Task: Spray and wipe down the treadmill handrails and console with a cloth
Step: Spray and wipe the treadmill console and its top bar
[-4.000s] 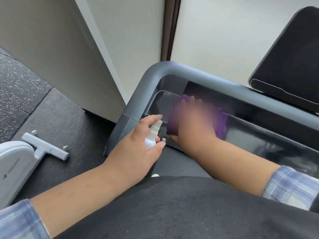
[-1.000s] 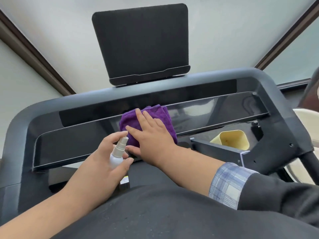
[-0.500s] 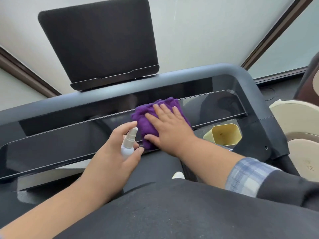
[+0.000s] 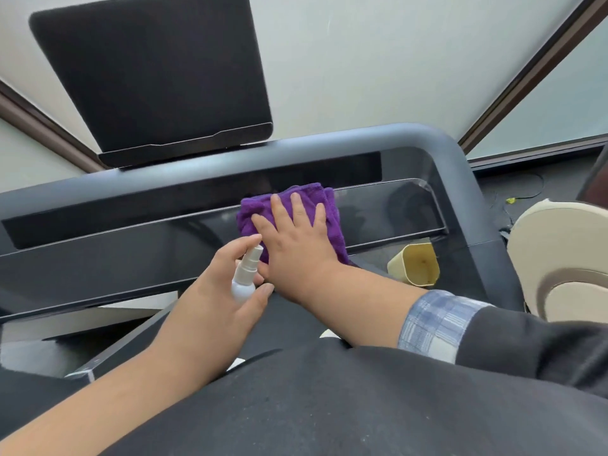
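My right hand [image 4: 294,238] lies flat with straight fingers on a folded purple cloth [image 4: 332,212], pressing it against the glossy black console panel [image 4: 131,248] of the treadmill, right of the panel's middle. My left hand [image 4: 217,291] grips a small white spray bottle [image 4: 245,278] just left of the cloth, forefinger over its nozzle, which is close to my right thumb. The grey handrail frame [image 4: 441,139] curves round the console's far right corner.
A black tablet holder [image 4: 154,77] stands above the console. A pale yellow cup [image 4: 416,263] sits below the panel at the right. A beige and brown seat [image 4: 559,258] is at the far right. Pale walls and dark trim lie behind.
My right hand has slid the cloth along the panel from its left end toward the right, and the view has swung right with it. The left hand follows, still gripping the bottle.
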{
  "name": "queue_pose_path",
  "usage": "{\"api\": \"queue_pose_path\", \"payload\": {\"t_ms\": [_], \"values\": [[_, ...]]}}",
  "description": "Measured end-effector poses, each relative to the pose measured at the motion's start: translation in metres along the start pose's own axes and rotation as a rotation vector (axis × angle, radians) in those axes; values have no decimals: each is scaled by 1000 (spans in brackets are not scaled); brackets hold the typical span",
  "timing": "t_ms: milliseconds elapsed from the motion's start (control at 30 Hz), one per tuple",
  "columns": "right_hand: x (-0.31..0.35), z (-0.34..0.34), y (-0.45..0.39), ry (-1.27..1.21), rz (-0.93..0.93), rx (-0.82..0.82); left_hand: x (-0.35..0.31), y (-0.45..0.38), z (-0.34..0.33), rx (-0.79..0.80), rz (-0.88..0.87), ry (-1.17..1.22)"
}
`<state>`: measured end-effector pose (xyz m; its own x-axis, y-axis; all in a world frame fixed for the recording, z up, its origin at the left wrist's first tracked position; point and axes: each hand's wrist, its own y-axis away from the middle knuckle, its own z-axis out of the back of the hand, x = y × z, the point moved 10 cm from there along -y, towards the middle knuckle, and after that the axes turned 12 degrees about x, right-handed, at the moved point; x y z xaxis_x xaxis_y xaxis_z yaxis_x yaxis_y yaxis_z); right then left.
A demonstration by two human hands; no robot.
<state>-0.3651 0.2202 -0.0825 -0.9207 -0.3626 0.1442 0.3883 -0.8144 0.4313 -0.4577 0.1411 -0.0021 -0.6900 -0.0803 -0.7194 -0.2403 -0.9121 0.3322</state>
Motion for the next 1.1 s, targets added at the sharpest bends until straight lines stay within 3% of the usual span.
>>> {"api": "queue_pose_path", "payload": {"t_ms": [100, 267, 333, 433, 567, 667, 867, 1100], "values": [[-33, 2, 13, -13, 18, -42, -13, -7, -8, 20, 5, 1], [-157, 10, 51, -44, -221, -72, -37, -16, -18, 53, -39, -48], [-178, 8, 59, -57, -270, -74, -37, -15, -20, 61, -31, -58], [-159, 7, 50, -73, -266, -97, -35, -15, -22, 58, -13, -66], [-118, 4, 36, -70, -121, -84, -44, -19, -32, 98, -7, -84], [-139, 9, 45, -68, -84, -97, -55, -22, -36, 109, -34, -98], [-188, 11, 62, -74, -197, -108, -61, -17, -34, 102, -54, -118], [-95, 4, 38, -30, 68, -75, -62, -9, -31, 85, -41, -207]]}}
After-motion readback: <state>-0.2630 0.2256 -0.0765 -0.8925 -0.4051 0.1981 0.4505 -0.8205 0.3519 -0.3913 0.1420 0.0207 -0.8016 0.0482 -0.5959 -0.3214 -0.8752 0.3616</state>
